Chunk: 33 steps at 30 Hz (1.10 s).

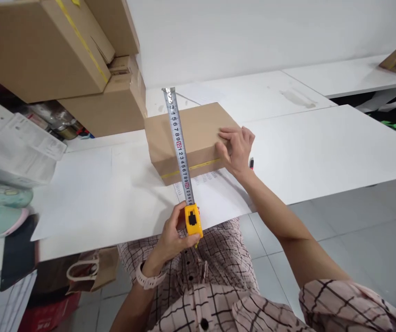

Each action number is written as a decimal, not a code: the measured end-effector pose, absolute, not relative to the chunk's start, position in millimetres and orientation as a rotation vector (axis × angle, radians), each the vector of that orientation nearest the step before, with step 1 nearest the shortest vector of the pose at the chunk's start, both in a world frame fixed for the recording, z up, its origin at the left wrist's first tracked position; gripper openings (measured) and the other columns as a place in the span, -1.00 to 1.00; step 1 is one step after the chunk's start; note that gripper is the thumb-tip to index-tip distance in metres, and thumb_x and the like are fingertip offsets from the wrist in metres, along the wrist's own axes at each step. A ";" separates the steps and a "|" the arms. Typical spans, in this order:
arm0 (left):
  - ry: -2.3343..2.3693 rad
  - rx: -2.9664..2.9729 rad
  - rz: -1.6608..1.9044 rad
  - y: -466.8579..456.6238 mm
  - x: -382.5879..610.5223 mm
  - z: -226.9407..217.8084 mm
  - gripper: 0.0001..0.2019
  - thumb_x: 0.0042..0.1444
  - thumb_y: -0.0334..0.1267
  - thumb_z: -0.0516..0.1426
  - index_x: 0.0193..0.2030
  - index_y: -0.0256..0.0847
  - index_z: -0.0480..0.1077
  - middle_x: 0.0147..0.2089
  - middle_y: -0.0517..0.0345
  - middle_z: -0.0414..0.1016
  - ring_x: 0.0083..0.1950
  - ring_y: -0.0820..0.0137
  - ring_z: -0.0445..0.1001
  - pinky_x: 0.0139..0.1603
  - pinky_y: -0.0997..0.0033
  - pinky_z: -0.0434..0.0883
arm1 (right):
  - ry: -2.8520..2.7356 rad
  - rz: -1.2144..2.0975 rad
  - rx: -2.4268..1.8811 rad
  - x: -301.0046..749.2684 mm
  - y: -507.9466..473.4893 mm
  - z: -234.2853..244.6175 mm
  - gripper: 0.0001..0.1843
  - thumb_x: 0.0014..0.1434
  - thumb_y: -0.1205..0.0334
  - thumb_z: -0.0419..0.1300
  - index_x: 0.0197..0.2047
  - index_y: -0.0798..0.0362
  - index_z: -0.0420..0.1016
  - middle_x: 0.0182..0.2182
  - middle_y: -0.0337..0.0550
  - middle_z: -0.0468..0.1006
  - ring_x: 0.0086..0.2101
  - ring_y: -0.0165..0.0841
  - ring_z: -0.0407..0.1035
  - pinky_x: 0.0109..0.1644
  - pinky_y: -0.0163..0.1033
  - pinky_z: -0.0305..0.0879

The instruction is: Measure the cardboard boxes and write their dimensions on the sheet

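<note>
My left hand (173, 235) grips a yellow tape measure (193, 220) near the front edge of the white table. Its metal blade (178, 143) is drawn out away from me, slanting over a brown cardboard box (201, 127) and reaching past the box's far edge. The closed box has a yellow strip along its near side. On the right end of the box rests my right hand (236, 145), fingers spread over the top and thumb near the front edge. Under the box lies a printed paper sheet (215, 191), partly covered.
Large cardboard boxes (39, 50) are stacked at the back left. White packages (14, 138) and mint-green slippers (0, 221) sit at the left. A small black and red object (251, 163) lies right of my right hand. A paper bag (97, 272) stands below the table.
</note>
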<state>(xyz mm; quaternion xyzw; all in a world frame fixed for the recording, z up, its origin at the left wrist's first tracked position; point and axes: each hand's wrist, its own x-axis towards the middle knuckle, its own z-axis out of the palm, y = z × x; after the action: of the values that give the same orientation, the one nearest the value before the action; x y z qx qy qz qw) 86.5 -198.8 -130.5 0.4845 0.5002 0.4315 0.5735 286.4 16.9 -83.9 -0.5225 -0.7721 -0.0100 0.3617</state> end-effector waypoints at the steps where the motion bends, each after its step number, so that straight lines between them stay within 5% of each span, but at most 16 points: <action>1: 1.174 1.154 1.003 -199.5 86.7 -128.1 -0.23 0.00 -0.18 0.38 0.33 -0.10 0.19 0.22 -0.09 0.48 0.17 0.11 0.50 0.16 0.08 0.48 | -1.967 0.013 -1.327 286.4 16.7 -76.0 -0.34 0.44 -0.17 -0.32 0.06 -0.07 0.52 0.14 0.04 0.54 0.19 -0.01 0.32 0.36 0.25 -0.01; 6: 1.306 1.390 0.801 -214.1 89.3 -106.5 -0.21 -0.03 -0.12 0.40 0.35 -0.09 0.24 0.17 -0.09 0.51 0.16 0.01 0.48 0.18 -0.02 0.43 | -1.746 0.526 -1.153 297.5 6.1 -9.7 -0.16 0.43 -0.12 -0.62 0.28 -0.08 0.34 0.05 0.01 0.58 0.08 -0.13 0.47 0.16 0.13 0.35; 9: 1.330 1.531 0.658 -226.2 90.6 -94.9 -0.20 -0.04 -0.11 0.41 0.35 -0.08 0.27 0.16 -0.09 0.53 0.13 -0.04 0.50 0.18 -0.10 0.42 | -1.567 0.705 -0.887 308.3 -6.7 14.6 -0.40 0.46 -0.23 -0.28 0.09 -0.17 0.49 -0.24 -0.08 0.59 -0.25 -0.20 0.53 -0.13 0.00 0.44; 13: 1.313 1.606 0.640 -236.4 89.1 -90.9 -0.18 -0.05 -0.15 0.41 0.38 -0.08 0.28 0.19 -0.10 0.53 0.15 -0.04 0.51 0.20 -0.06 0.42 | -1.437 0.759 -0.709 313.4 -29.0 8.1 -0.59 0.36 -0.15 0.16 -0.45 -0.11 0.44 -0.61 -0.28 0.26 -0.60 -0.37 0.11 -0.48 -0.14 0.10; 23: 1.374 1.683 0.405 -246.9 78.5 -87.5 -0.18 0.08 -0.19 0.32 0.46 -0.01 0.12 0.37 -0.10 0.37 0.29 -0.02 0.43 0.22 0.03 0.45 | -1.283 1.001 -0.686 346.7 -53.0 -30.0 -0.59 0.14 -0.08 0.44 -0.50 -0.03 0.42 -0.55 -0.30 0.51 -0.68 -0.51 0.20 -0.66 -0.26 0.09; 28: 1.544 1.620 0.787 -248.6 81.6 -99.1 -0.03 0.10 -0.18 0.33 0.53 0.09 -0.12 0.33 -0.10 0.36 0.30 0.04 0.43 0.23 0.00 0.45 | -1.537 1.216 -0.765 324.0 -99.7 -65.4 -0.73 0.22 0.11 0.41 -0.46 -0.01 0.54 -0.57 -0.26 0.58 -0.55 -0.44 0.45 -0.45 -0.27 0.36; 33: 1.564 1.734 1.044 -240.7 74.2 -94.4 -0.07 0.09 -0.17 0.35 0.51 0.04 -0.05 0.29 -0.09 0.40 0.28 0.07 0.45 0.25 -0.04 0.47 | -1.797 1.128 -0.920 303.6 -123.6 -96.9 -0.70 0.31 0.03 0.29 -0.41 0.00 0.54 -0.51 -0.21 0.58 -0.49 -0.40 0.42 -0.41 -0.25 0.32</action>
<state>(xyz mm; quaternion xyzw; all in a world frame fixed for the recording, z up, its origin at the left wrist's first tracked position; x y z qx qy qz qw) 74.2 -240.7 -94.4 0.6493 0.5856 0.3909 0.2877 303.6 -123.6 -96.9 -0.3642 -0.7113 0.4463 0.4027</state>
